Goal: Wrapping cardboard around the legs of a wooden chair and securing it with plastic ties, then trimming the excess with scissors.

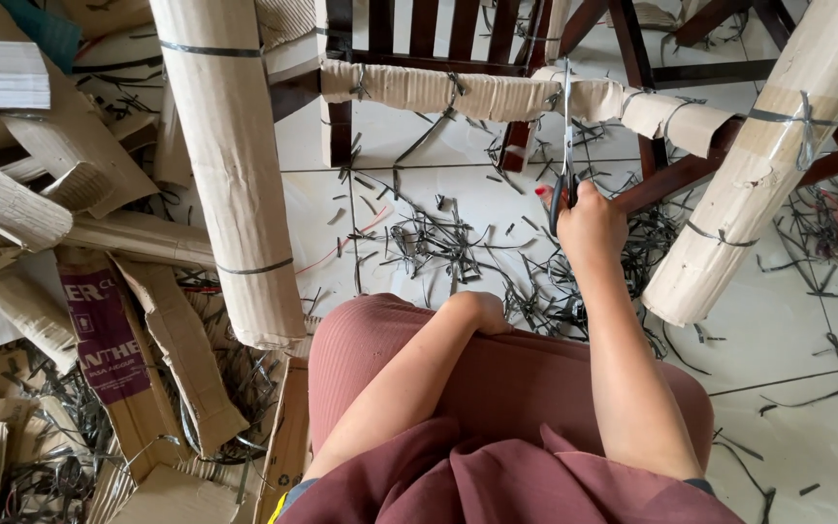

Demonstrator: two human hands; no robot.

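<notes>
My right hand (589, 225) grips black-handled scissors (565, 136), their blades pointing up at the cardboard wrapping (458, 92) on a dark wooden chair rung. The blade tips touch the wrap near a black strap. My left hand (482, 311) rests on my knee, fingers curled with nothing in them. Two chair legs wrapped in corrugated cardboard (230, 175) (758, 165) stand left and right, bound by black straps.
Several cut black strap pieces (438, 243) litter the white tile floor. A heap of torn cardboard (70, 291) lies at the left. Dark chair slats (419, 29) rise at the top.
</notes>
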